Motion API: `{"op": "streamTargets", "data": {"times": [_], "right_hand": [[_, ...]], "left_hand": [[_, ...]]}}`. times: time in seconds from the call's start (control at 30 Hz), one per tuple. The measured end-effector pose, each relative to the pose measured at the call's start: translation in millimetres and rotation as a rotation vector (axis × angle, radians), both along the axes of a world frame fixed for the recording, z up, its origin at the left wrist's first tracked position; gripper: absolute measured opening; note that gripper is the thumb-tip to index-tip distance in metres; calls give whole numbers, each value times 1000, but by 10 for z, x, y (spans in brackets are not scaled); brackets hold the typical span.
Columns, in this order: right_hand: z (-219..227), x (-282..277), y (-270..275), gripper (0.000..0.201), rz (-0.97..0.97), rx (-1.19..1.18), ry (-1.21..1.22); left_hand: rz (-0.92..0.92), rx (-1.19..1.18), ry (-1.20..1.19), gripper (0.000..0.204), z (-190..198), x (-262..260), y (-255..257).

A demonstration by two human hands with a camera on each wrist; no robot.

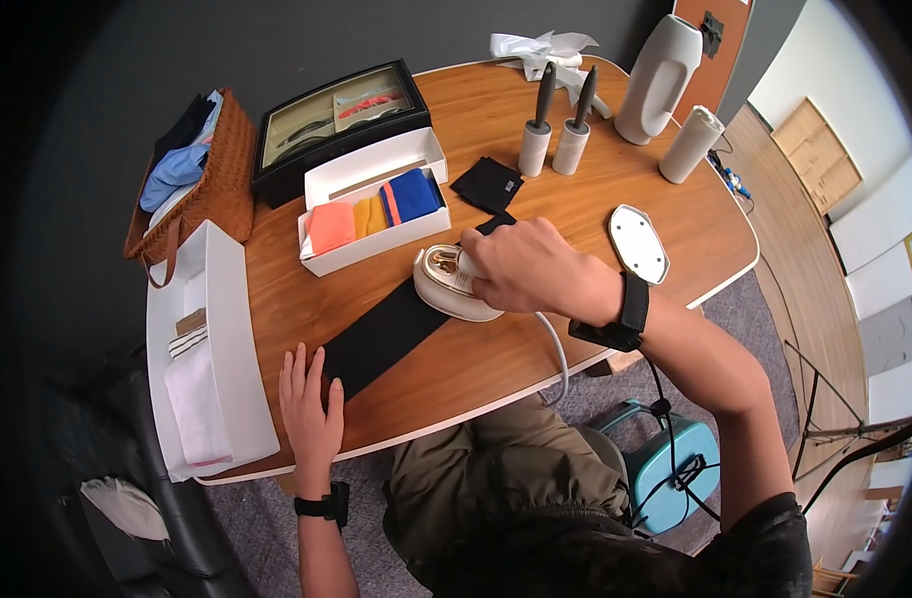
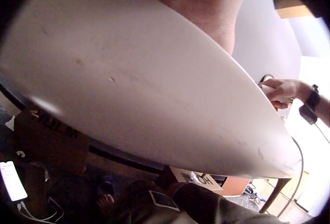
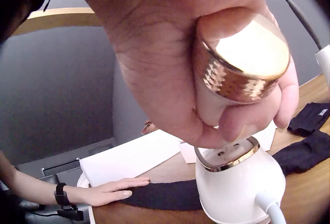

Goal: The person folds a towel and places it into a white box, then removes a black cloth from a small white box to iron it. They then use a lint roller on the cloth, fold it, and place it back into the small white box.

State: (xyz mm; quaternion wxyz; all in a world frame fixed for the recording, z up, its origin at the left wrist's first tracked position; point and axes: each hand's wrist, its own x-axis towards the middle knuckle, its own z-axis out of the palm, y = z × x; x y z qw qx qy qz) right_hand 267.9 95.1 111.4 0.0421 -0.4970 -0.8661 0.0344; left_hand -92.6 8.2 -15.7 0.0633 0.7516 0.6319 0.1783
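My right hand grips the handle of a small white steam iron with gold trim. The iron stands on a long strip of black cloth that runs slantwise over the wooden table. In the right wrist view, the fingers wrap round the gold-capped handle, and a pale cord leaves the base. My left hand lies flat with straight fingers at the cloth's near-left end. Beyond the iron, the far end of the cloth nears a folded black cloth with a small label.
White boxes hold folded garments: one box behind the cloth, another at the left. A wicker basket and a glass-lidded case stand behind. Two lint rollers, a paper roll and a white iron rest occupy the right.
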Motion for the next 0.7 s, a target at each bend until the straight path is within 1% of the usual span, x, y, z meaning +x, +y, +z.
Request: {"op": "streamTargets", "data": {"times": [0.1,0.43,0.7], "right_hand": [[-1,8,-30,35,-15,-54,29],[20,-1,-76,36,-12,-82,27],[24,-12,-76,38,-47,-116,-2]], "left_hand": [[1,0,3,49,6,-4,4],[4,1,11,49,-7,-8,5],[7,-3,9,50,8,-2,0]]}}
